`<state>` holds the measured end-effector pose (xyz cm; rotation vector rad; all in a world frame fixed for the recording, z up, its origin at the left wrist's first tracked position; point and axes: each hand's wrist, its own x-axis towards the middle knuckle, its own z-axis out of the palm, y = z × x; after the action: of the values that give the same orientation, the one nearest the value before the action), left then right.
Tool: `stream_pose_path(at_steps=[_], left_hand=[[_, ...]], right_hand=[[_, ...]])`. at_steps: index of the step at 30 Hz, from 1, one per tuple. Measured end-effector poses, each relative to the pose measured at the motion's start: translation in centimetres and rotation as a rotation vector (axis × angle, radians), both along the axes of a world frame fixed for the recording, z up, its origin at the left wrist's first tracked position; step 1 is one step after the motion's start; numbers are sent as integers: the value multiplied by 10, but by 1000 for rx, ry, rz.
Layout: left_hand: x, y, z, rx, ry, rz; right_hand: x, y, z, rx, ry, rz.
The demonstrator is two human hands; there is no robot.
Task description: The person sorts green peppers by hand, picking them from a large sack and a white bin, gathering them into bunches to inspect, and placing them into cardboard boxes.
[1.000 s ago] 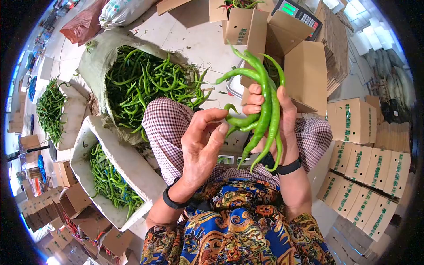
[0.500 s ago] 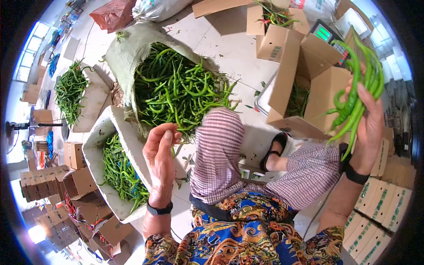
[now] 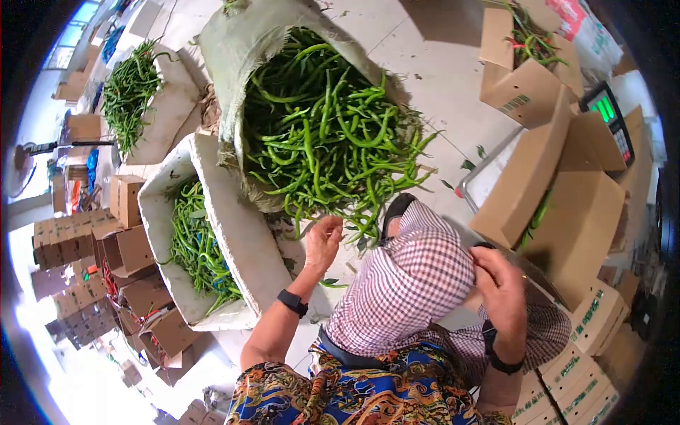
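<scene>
"First item, left?"
"Foam box (image 3: 237, 219), white, containing green peppers (image 3: 198, 241)."
"Next?"
"Sack (image 3: 227, 78), pale, on its side, mouth open; main heap (image 3: 333, 134) of green peppers inside and spilling onto the floor."
"Left hand (image 3: 324, 244)?"
"At the heap's near edge, fingers bunched; whether a pepper is pinched, cannot tell."
"Right hand (image 3: 501, 287)?"
"Beside the checked trouser knee (image 3: 432, 269); fingers loosely bent, grip released."
"Last?"
"Carton (image 3: 584, 227), flaps open, some green peppers inside; scale display (image 3: 605, 110), lit green."
</scene>
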<state>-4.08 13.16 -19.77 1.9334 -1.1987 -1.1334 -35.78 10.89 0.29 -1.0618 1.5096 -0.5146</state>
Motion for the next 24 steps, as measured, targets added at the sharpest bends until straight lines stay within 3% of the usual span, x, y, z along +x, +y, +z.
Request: stream_pose_path(at_steps=[1,4,6,10,13,15,16,18,19,20,22,23,24], left_hand=[[5,-5,7,3,-12,16],[23,-32,26,-219,-97,75],[36,-61,44,-364,-161,36],[71,-118,38,-492,-535,-175],[76,-152,18,-411,-695,-217],[76,-170,4,-382,-930,-276],[73,-179,2,-383,-930,-277],[65,-192,-2,35,-1024,-369],[64,-190,-10,-91,-1072,-308],[67,-189,-16,-90,-1072,-308],[73,-184,-20,-30,-608,-95],[78,-172,-22,-234,-585,-62],[77,-160,8,-109,-497,-109]], right_hand=[[2,1,-23,-95,-11,66],[0,-5,-72,-24,-143,56],[4,-6,-90,5,-144,-5],[0,-1,-135,143,-74,-64],[10,-3,-118,101,-84,102],[6,10,-133,64,-174,79],[6,15,-138,62,-188,66],[8,24,-143,98,-160,79],[9,25,-145,133,-132,93],[9,25,-148,134,-132,94],[11,23,-149,192,-88,69],[11,20,-148,178,-145,50],[12,17,-147,181,-150,55]])
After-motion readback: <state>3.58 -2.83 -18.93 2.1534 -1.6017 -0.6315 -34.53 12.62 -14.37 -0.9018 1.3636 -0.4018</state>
